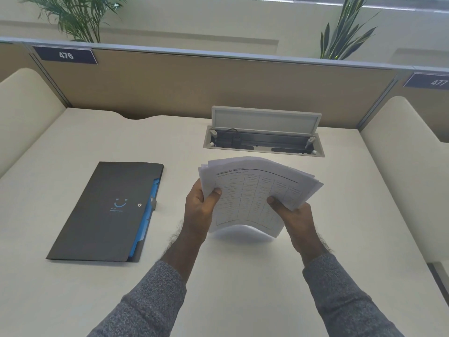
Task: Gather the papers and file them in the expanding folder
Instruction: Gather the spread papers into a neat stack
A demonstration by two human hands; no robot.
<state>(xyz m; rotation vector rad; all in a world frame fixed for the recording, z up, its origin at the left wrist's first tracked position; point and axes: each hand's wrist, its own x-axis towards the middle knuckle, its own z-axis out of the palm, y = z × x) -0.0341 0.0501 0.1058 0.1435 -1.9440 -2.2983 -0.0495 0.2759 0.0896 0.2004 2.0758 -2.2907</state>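
Note:
A stack of white papers [252, 193], the top sheet printed with a table, is held above the desk between both hands and bows upward in the middle. My left hand [199, 210] grips the stack's left edge, thumb on top. My right hand [291, 215] grips its lower right edge, thumb on top. The sheets are fanned unevenly at the far edge. A dark grey expanding folder [107, 210] with a blue smiley mark lies flat and closed on the desk to the left, blue dividers showing along its right side.
The white desk [243, 276] has an open cable box [263, 139] with its lid raised just beyond the papers. A tan partition [194, 83] with number plates 476 and 477 closes the back. Cream side panels flank the desk.

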